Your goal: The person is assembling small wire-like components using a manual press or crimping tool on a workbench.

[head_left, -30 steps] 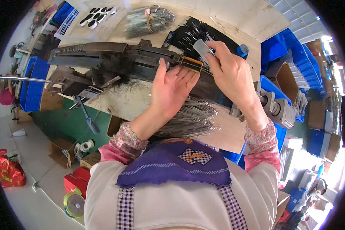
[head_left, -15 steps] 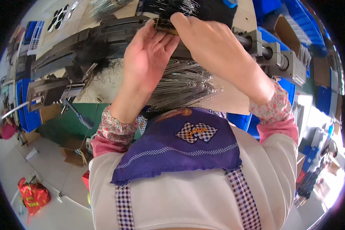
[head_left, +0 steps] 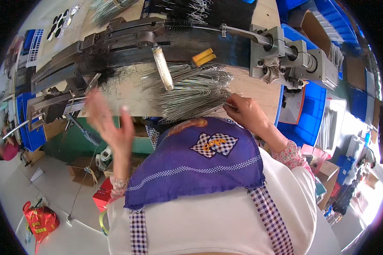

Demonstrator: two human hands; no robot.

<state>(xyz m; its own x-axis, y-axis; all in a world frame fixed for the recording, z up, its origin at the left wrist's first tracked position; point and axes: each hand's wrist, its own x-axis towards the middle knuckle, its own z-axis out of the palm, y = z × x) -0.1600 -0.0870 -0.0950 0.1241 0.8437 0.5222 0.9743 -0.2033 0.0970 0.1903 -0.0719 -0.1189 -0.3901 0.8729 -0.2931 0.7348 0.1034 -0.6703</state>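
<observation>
A bundle of bent silver wires [head_left: 187, 100] lies on the table in front of me, its looped ends toward the right. At those looped ends my right hand [head_left: 249, 112] is closed, thumb and fingers pinched on wire. My left hand [head_left: 108, 121] is off to the left beside the machine's clamp [head_left: 74, 104], smeared by motion, its thumb apart from the fingers and nothing seen in it. Beyond the wires runs a dark metal machine [head_left: 123, 42] with a pale-handled lever [head_left: 162, 70]. A yellow block [head_left: 203, 57] rests on its bed.
Loose black bristles [head_left: 110, 72] lie around the machine's left part. To the right stand a shaft in grey bearing blocks [head_left: 285, 53] and blue bins [head_left: 308, 114]. Ring-ended wires [head_left: 195, 10] lie on a black cloth at the back, with another wire bundle [head_left: 110, 8] farther left.
Both hands have left the machine's middle: the left swung down and left, the right came back to the looped wire ends. The lever and yellow block now show uncovered.
</observation>
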